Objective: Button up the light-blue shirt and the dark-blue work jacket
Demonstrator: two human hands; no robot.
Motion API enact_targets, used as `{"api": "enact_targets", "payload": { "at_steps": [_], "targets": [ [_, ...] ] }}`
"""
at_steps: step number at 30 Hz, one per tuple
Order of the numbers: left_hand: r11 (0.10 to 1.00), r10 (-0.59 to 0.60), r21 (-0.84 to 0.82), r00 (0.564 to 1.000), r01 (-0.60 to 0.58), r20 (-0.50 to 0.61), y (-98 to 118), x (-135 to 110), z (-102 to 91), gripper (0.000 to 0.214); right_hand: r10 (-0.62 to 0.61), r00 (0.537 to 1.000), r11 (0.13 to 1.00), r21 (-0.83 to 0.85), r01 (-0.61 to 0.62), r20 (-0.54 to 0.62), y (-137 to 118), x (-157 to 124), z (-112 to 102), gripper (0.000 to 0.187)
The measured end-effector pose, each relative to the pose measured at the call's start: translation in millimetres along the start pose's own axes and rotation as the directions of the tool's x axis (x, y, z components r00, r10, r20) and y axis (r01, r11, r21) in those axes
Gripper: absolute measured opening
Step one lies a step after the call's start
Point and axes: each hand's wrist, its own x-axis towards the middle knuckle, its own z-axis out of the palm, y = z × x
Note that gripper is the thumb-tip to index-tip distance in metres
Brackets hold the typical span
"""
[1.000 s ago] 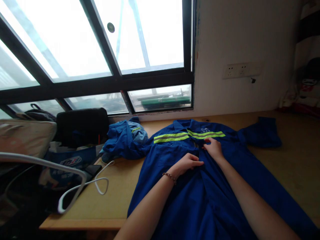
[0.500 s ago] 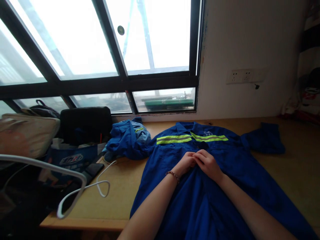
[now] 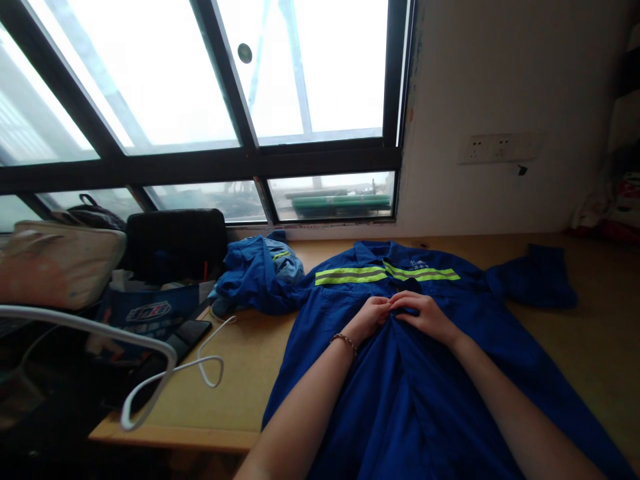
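— While your left hand (image 3: pixel 373 315) and right hand (image 3: pixel 425 315) met on the blue work shirt (image 3: pixel 400 400), where exactly did they sit?
— On its front opening, just below the yellow reflective stripes (image 3: pixel 350 275). Both sets of fingers were curled together and pinched on the fabric edge, fingertips touching. Neither hand was nearer; they shared 1 spot.
— How did the shirt lie?
— Flat on the wooden table (image 3: pixel 240 360), front up. Its long axis ran straight away from you: collar (image 3: pixel 373 250) pointing at the window, hem toward your body, the opening running from your fingers back between your forearms. 1 sleeve (image 3: pixel 540 283) spread right.
— Anything beside it?
— A 2nd blue garment (image 3: pixel 260 277) lay crumpled just beside the shirt's left shoulder, and a white hanger (image 3: pixel 125 337) sat well apart, off the table's left edge.
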Motion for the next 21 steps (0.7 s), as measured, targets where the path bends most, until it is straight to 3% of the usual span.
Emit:
{"api": "enact_targets", "payload": {
  "at_steps": [4, 8, 16, 21],
  "targets": [
    [0.998, 0.002, 0.057, 1.0, -0.001, -0.005, -0.4, 0.2, -1.0, 0.034, 0.016, 0.992, 0.998, -0.06, -0.024, -0.125, 5.6, -2.7, 7.8, 0.009],
    [0.988, 0.023, 0.153, 0.997, -0.011, -0.079, -3.7, 0.0, 2.3, 0.041, 0.059, 0.976, 0.992, -0.093, -0.08, -0.208, 7.7, -4.5, 13.2, 0.007],
    [0.951, 0.176, 0.287, 0.963, -0.114, -0.204, -10.4, 1.8, 10.3, 0.044, 0.121, 0.982, 0.988, -0.077, -0.133, -0.142, 9.5, -3.1, 7.5, 0.012],
    [0.974, 0.085, 0.224, 0.97, -0.032, -0.228, -5.5, -2.2, 11.5, 0.039, 0.166, 0.981, 0.984, -0.049, -0.172, -0.105, 14.2, -4.4, 12.0, 0.012]
  ]
}}
